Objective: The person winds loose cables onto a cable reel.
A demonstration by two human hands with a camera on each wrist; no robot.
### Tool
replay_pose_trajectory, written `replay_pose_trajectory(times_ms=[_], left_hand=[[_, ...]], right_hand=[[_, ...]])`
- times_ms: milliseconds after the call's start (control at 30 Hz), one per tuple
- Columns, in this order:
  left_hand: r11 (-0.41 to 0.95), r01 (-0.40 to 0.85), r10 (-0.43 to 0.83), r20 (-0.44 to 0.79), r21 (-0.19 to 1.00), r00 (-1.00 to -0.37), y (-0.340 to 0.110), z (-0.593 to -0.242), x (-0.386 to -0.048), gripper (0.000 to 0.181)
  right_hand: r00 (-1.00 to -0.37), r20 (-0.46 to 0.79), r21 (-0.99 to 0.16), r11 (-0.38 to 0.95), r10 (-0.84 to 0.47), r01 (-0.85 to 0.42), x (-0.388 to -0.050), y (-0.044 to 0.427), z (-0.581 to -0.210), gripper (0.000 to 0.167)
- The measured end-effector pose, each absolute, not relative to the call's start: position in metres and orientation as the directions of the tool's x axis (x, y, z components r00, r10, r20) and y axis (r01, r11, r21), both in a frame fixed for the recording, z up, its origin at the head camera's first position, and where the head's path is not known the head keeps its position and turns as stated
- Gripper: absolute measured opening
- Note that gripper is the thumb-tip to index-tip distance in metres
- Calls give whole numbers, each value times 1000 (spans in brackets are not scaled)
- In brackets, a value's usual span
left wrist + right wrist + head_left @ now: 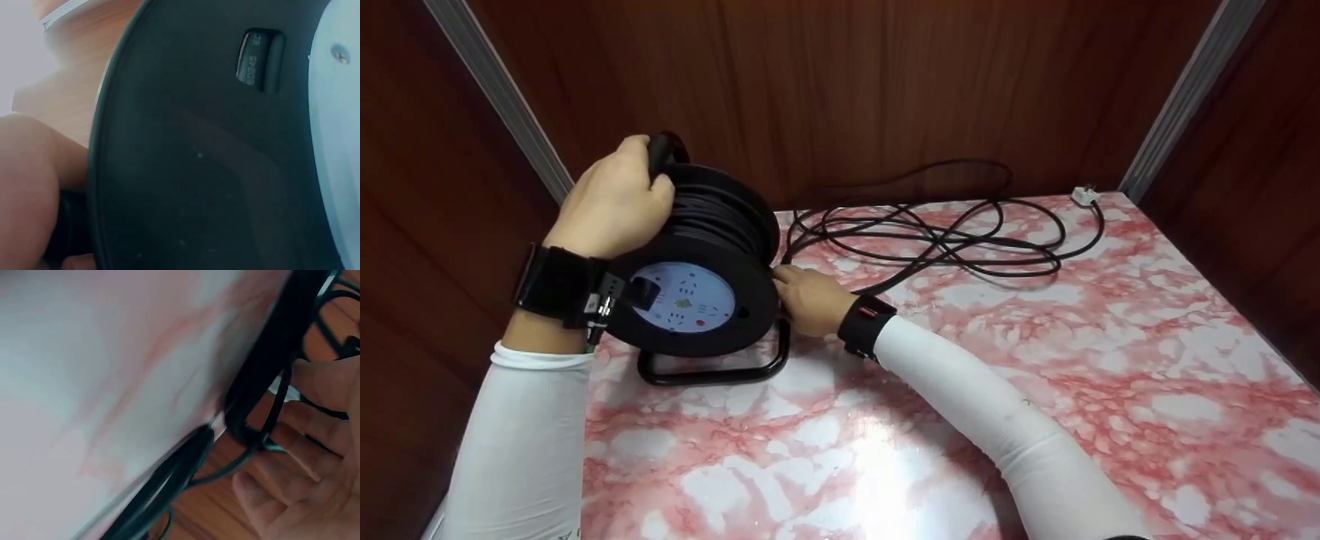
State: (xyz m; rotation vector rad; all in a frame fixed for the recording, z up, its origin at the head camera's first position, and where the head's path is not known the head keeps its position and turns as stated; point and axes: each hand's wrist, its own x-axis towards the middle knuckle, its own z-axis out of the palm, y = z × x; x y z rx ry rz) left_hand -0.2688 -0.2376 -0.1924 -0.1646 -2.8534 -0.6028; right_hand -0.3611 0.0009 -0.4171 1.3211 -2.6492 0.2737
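Observation:
A black cable reel [757, 292] stands tilted at the left of the table on a tubular foot [720, 376], its pale blue socket panel [690, 300] facing the camera. My left hand [615, 195] grips the black handle [660, 154] at the top. Black cable [724, 219] is wound on the drum. At the reel's right edge is my right hand [814, 304], its fingertips partly hidden in the head view. The right wrist view shows its fingers spread and loosely bent, with a loop of cable [277, 408] running past the thumb and fingertips.
Loose cable [937, 238] lies in overlapping loops across the back of the marbled table [1080, 360]. It ends in a white plug [1084, 196] near the back right corner. Brown wood panels [885, 90] enclose the back and sides.

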Motion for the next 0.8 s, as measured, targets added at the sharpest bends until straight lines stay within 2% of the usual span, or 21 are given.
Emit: replay_pose_trajectory(times_ms=[167, 267, 367, 600, 733, 800], left_hand=[[909, 156, 63, 241, 386, -968, -239, -192, -269, 67], [909, 159, 66, 244, 386, -968, -239, -192, -268, 67], [909, 163, 68, 248, 384, -966, -239, -193, -268, 67], [911, 146, 43, 262, 386, -964, -239, -194, -266, 68], [885, 106, -18, 263, 453, -965, -245, -196, -253, 87], [870, 70, -114, 336, 487, -935, -249, -202, -238, 93]], right_hand=[[-570, 233, 62, 597, -788, -800, -370, 8, -422, 24], [-551, 210, 104, 579, -807, -809, -375, 17, -423, 25], [-531, 208, 81, 555, -822, -828, -380, 30, -421, 23], [-499, 306, -41, 513, -811, -858, -389, 63, -420, 24], [-499, 310, -95, 496, -809, -863, -385, 71, -425, 24], [-504, 303, -123, 492, -809, -862, -383, 72, -426, 24]])
